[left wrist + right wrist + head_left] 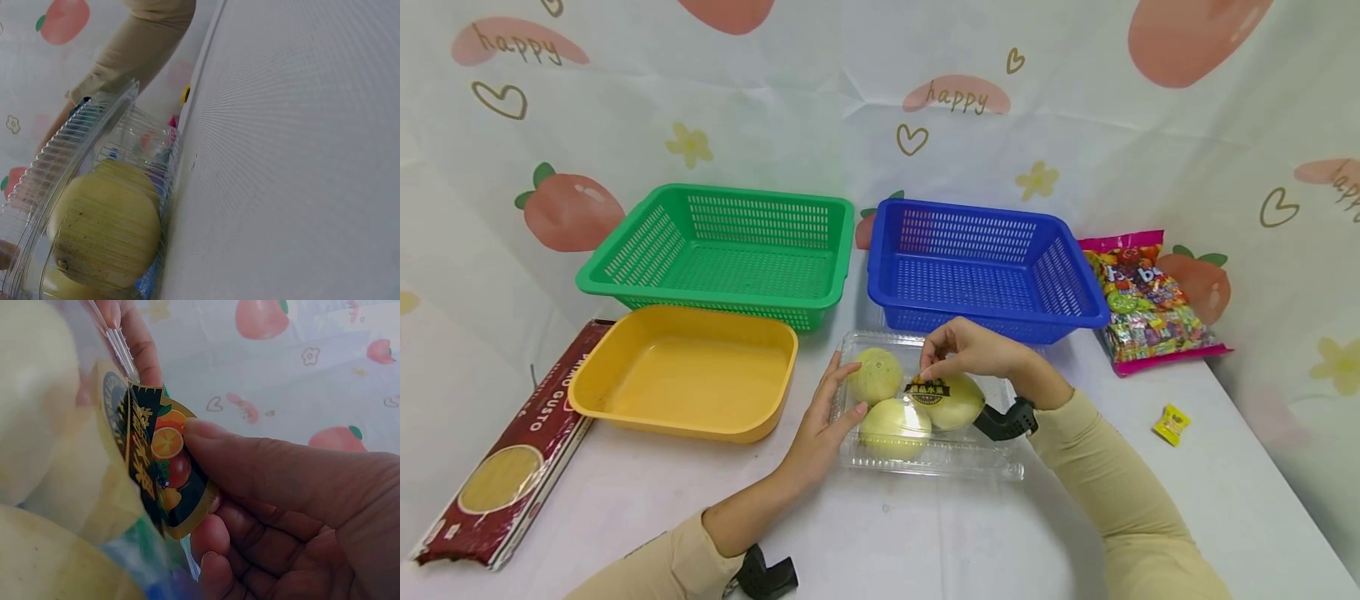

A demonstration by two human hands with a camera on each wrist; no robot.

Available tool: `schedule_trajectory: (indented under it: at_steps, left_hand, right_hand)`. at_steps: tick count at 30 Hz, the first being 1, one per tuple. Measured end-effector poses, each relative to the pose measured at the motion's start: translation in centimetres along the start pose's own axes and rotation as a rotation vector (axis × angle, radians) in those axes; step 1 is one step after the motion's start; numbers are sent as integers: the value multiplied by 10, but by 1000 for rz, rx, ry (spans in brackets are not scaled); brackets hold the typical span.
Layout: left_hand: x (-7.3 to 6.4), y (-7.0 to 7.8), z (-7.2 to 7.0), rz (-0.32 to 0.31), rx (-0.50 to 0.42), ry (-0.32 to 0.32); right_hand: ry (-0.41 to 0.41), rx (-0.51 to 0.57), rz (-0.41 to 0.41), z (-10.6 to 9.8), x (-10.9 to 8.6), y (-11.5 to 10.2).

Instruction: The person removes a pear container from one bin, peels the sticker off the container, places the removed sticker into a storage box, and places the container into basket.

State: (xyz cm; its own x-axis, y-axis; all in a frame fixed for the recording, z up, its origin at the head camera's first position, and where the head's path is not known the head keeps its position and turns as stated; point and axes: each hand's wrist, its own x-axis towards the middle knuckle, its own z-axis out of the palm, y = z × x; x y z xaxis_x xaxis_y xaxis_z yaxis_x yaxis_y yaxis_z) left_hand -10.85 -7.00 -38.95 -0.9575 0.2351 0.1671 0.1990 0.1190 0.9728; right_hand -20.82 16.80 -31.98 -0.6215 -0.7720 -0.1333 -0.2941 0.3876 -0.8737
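A clear plastic clamshell box (955, 461) with three pale yellow-green melons (891, 425) inside stands on the table before me. My left hand (820, 429) rests at its left side, fingers and thumb stretched over the lid's edge. Above the lid, my right hand (977, 350) pinches the upper part of a black-and-gold fruit sticker (172, 469) between thumb and fingers. In the right wrist view the sticker is bent, its upper half lifted off the lid and its lower part lying against the plastic. A melon (106, 228) shows through the ribbed box wall in the left wrist view.
Behind the box stand a green basket (722, 302) and a blue basket (985, 312). A yellow tub (681, 375) is at left, beside a dark red spaghetti pack (512, 475). At right lie a colourful candy bag (1157, 304) and a small yellow wrapped candy (1172, 424).
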Motion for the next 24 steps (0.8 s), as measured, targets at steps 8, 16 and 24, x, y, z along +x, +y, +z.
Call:
schedule_trajectory:
  at_steps: [8, 16, 24]
  left_hand:
    - [1, 0, 0, -9, -1, -1]
    - [0, 0, 0, -19, 1, 1]
    - [0, 1, 0, -16, -5, -6]
  right_hand:
    - [1, 17, 19, -1, 0, 1]
    - [3, 29, 24, -1, -1, 1]
    - [14, 47, 25, -1, -2, 3]
